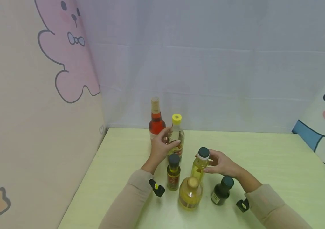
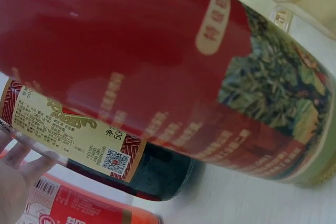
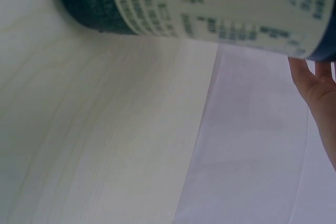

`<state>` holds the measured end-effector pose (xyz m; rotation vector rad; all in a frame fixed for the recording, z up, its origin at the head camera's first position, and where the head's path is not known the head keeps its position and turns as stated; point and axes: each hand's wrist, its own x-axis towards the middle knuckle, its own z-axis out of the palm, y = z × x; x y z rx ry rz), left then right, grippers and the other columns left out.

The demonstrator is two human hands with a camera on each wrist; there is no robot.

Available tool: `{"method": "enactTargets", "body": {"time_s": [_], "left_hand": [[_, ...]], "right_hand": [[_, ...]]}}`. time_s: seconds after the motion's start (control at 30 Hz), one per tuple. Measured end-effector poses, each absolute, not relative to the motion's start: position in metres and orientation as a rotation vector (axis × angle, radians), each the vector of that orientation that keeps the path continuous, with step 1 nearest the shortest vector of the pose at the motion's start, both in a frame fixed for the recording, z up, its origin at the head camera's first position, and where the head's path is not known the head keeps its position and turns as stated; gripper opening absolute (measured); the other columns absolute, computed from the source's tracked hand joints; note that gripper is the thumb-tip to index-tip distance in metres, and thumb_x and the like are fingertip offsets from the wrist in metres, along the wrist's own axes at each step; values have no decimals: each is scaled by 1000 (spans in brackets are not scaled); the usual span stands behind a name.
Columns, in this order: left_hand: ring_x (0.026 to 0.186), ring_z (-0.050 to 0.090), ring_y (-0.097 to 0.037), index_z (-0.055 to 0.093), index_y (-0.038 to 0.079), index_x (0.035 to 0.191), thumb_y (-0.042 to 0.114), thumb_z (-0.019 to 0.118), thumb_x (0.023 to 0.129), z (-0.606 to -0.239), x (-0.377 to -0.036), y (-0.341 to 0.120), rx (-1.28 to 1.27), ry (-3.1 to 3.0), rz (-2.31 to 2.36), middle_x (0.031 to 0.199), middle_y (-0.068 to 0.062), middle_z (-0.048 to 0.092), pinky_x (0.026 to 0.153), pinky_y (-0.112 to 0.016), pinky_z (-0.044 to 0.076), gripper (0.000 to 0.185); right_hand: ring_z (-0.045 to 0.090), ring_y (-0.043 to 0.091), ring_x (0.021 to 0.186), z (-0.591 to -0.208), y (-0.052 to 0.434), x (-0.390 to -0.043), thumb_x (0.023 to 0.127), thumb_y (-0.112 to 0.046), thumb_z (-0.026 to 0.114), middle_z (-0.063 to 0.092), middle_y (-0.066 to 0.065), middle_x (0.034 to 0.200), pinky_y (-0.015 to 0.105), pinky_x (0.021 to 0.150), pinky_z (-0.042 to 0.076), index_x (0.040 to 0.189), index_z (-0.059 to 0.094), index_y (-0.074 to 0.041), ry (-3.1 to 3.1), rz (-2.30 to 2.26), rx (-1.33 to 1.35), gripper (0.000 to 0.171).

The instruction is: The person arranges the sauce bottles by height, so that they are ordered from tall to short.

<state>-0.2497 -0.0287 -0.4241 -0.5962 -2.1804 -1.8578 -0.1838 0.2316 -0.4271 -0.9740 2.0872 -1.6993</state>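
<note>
Near the frame's centre, the clear yellow-capped glass bottle (image 1: 176, 135) is grasped by the left hand (image 1: 160, 147). Just right, the yellow dark-capped plastic bottle (image 1: 200, 163) is pinched by the right hand (image 1: 222, 163). Each should be lifted straight up, so neighbouring bottles are not knocked.

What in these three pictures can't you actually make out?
- Head view: print on every bottle label, too small; the left hand covers part of the yellow-capped bottle.
- Left wrist view: a red label fills the frame, its bottle cut off by the edges.
- Right wrist view: the dark bottle is blurred and cropped at the top; of the right hand, only a sliver shows.
</note>
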Motion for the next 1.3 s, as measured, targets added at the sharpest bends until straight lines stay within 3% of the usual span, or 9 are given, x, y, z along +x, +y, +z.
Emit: {"method": "enactTargets", "body": {"time_s": [0.23, 0.53, 0.7, 0.9, 1.13, 1.3], "left_hand": [[104, 50, -25, 50, 11, 127, 33, 75, 73, -433, -261, -23, -624, -2221, -1843, 118, -13, 54, 84, -40, 44, 63], [107, 50, -22, 51, 12, 126, 35, 74, 73, -430, -264, -17, -623, -2234, -1832, 115, -4, 56, 87, -40, 43, 63], [107, 49, -20, 51, 18, 126, 39, 74, 73, -433, -268, -13, -605, -2248, -1818, 116, -8, 55, 87, -38, 43, 61], [106, 49, -16, 50, 15, 127, 35, 74, 74, -433, -271, -8, -584, -2242, -1796, 115, -3, 55, 86, -34, 44, 62], [110, 48, -14, 48, 16, 129, 35, 72, 76, -429, -271, -4, -539, -2259, -1791, 119, 2, 53, 88, -34, 42, 62], [111, 48, -16, 47, 18, 129, 35, 70, 78, -426, -270, -3, -514, -2284, -1775, 121, 3, 53, 88, -34, 42, 59]], "right_hand": [[47, 29, 111, -429, 231, -185, 81, 6, 62, 44, 27, 122, 54, 86, 38, 125, 45, 1, 2054, -1721, -1008, 48], [46, 26, 113, -426, 230, -185, 81, 4, 62, 48, 15, 123, 53, 88, 37, 126, 45, -1, 2088, -1696, -990, 48], [47, 28, 112, -426, 231, -185, 81, 5, 62, 46, 23, 122, 51, 87, 39, 126, 45, 1, 2076, -1704, -994, 48], [47, 26, 112, -427, 233, -185, 80, 5, 62, 42, 32, 122, 52, 86, 39, 126, 43, 3, 2044, -1721, -998, 50], [46, 26, 113, -427, 233, -185, 81, 4, 63, 47, 16, 124, 52, 86, 39, 126, 44, 2, 2047, -1721, -1002, 49], [46, 27, 113, -427, 232, -184, 81, 5, 62, 47, 17, 124, 46, 87, 41, 126, 44, 2, 2041, -1724, -1017, 49]]}}
